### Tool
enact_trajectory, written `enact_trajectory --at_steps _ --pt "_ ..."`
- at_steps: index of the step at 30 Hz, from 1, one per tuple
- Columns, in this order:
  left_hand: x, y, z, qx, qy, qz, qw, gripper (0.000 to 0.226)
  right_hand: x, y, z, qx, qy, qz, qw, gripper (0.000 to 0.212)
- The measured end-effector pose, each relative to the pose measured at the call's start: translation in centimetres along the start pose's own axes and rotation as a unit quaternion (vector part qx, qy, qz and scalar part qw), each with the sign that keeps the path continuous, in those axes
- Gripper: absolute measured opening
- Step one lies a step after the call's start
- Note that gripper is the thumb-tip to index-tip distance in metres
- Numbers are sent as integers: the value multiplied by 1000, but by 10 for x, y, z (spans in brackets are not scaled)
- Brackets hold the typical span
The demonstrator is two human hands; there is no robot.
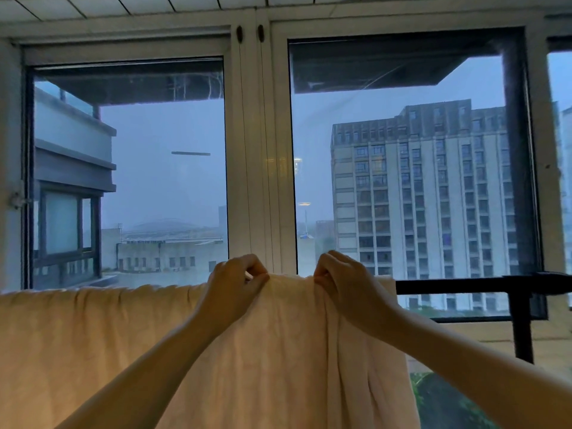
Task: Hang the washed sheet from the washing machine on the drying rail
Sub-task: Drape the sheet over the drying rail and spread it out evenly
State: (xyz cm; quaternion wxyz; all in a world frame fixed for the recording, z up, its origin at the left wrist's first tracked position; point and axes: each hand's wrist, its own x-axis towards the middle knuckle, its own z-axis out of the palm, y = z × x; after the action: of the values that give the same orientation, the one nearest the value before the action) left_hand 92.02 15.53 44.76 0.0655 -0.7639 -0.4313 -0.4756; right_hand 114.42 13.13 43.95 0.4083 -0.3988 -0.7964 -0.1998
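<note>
Here, in the head view, the pale cream, crinkled cotton sheet (154, 351) already lies draped over the black metal drying rail (458, 286), covering it from the left edge of the scene to just right of centre, where the cloth bunches into vertical folds. The left hand (235, 289) pinches the top fold of the sheet with fingers curled tight against the thumb, and the right hand (343, 283) does the same just beside it, both closed on the fabric at the line of the rail, with a short stretch of cloth taut between them. The step in hand looks like spreading the gathered end; done well, it would mean drawing the right-hand pinch along the bare rail to the right so the folds open out, keeping the top edge level so neither side drags the sheet off. The bunched part is the thickest and would likely dry slowest, so it deserves the attention. The rail runs on bare to the right and meets a dark upright post (523, 329). Behind it stands a white-framed window (260, 150), closed, with grey high-rise buildings (418, 196) far beyond in dim, bluish light, and a panelled ceiling above.
</note>
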Motion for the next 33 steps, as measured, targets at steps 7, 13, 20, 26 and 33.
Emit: enact_trajectory --at_steps 7,13,20,26,33 --pt "15 -6 11 15 46 -10 999 11 6 23 -27 -10 26 97 995 19" --pt "24 2 21 59 22 8 998 10 -2 33 -34 -47 3 97 994 14" --pt "26 12 16 28 -80 95 992 43 -15 17 -37 -65 -113 104 986 40" --pt "17 20 12 21 -120 69 990 26 -27 23 -51 -45 -78 110 990 26" --pt "6 58 38 -61 -51 111 991 8 -37 34 -65 -86 -87 86 989 28"
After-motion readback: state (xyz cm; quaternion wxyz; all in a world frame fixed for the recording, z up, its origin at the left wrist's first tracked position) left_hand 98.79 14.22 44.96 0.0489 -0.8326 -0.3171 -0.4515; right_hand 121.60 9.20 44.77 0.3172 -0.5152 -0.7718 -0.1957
